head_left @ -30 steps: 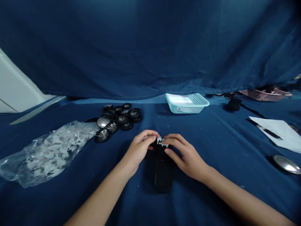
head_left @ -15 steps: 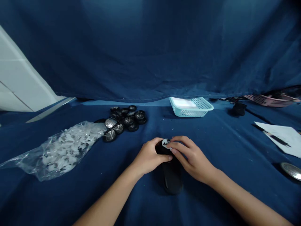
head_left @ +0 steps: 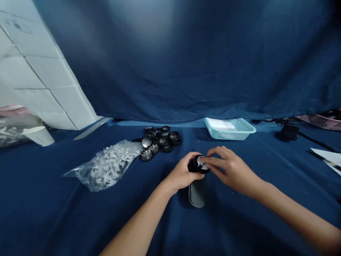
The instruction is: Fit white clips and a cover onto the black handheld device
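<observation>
A dark, elongated handheld device (head_left: 197,190) lies on the blue cloth in front of me, its round head pointing away. My left hand (head_left: 182,174) grips the head from the left side. My right hand (head_left: 230,169) reaches in from the right, its fingertips pressing a small white plastic piece (head_left: 201,161) onto the top of the head. Most of the white piece is hidden under my fingers.
A clear bag of white plastic pieces (head_left: 108,167) lies to the left. A pile of round black mesh caps (head_left: 158,140) sits behind it. Farther back stand a light blue basket (head_left: 229,128), a pink basket (head_left: 323,121), a white cup (head_left: 39,136) and some paper (head_left: 329,158).
The view has swung left and up, revealing the white wall and cup. My left hand closed around the device's head while my right hand stays on the white piece.
</observation>
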Action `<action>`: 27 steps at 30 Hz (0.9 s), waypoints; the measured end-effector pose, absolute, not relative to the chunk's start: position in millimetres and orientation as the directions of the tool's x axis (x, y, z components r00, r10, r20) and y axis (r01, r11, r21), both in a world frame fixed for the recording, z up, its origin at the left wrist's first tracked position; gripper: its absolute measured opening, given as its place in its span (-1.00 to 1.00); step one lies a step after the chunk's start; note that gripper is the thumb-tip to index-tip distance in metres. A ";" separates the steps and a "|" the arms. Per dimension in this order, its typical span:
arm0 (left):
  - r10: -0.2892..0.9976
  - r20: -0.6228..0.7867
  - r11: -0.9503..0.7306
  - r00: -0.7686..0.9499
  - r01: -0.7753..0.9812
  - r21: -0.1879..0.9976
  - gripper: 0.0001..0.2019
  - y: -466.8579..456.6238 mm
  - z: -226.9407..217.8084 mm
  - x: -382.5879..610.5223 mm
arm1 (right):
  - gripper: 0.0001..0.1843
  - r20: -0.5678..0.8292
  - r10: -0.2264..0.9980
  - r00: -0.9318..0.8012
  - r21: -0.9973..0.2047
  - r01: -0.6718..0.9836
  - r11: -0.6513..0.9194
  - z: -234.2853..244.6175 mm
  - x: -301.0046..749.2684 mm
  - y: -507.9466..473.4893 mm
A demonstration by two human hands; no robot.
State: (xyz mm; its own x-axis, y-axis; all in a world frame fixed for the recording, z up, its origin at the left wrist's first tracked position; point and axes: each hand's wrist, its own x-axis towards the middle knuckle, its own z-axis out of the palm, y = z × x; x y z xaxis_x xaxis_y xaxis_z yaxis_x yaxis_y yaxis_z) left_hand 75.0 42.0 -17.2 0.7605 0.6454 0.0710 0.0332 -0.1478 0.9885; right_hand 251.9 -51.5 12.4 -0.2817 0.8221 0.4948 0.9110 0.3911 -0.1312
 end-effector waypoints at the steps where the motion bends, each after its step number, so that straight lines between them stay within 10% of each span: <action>1: 0.643 0.068 -0.140 0.763 0.029 0.990 -0.39 42.6 -18.5 74.7 | -0.70 0.489 0.822 -0.293 -0.120 0.911 0.396 14.1 251.2 -50.6; 17: 0.792 -0.072 0.087 0.606 0.005 0.996 -0.23 48.7 -20.9 72.4 | -0.68 0.472 0.858 -0.202 -0.249 0.903 0.349 13.6 249.7 -41.9; 27: 0.729 0.004 0.277 0.685 -0.300 0.913 -0.56 54.9 -6.1 68.5 | -0.67 0.556 0.827 0.087 -0.560 0.774 0.295 18.9 241.0 -34.7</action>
